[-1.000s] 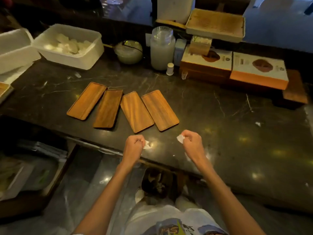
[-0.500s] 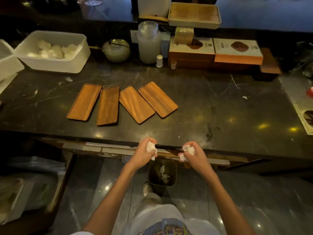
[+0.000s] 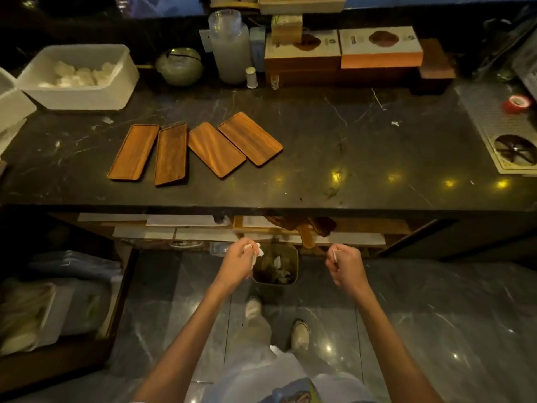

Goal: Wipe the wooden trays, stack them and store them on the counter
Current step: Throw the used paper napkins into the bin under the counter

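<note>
Wooden trays (image 3: pixel 191 151), four of them, lie side by side on your dark marble bench (image 3: pixel 348 146), none stacked. Your left hand (image 3: pixel 236 264) is closed around a crumpled white tissue (image 3: pixel 257 251), mostly hidden in the fist. Your right hand (image 3: pixel 345 267) pinches another white scrap (image 3: pixel 335 253), only its edge visible. Both hover below the bench edge, either side of a small bin (image 3: pixel 276 264) on the floor; its contents are too dim to identify.

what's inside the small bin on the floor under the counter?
The bin holds crumpled white scraps on top of darker rubbish. Its bottom is covered by that pile, and the dim light hides what the dark material is.
</note>
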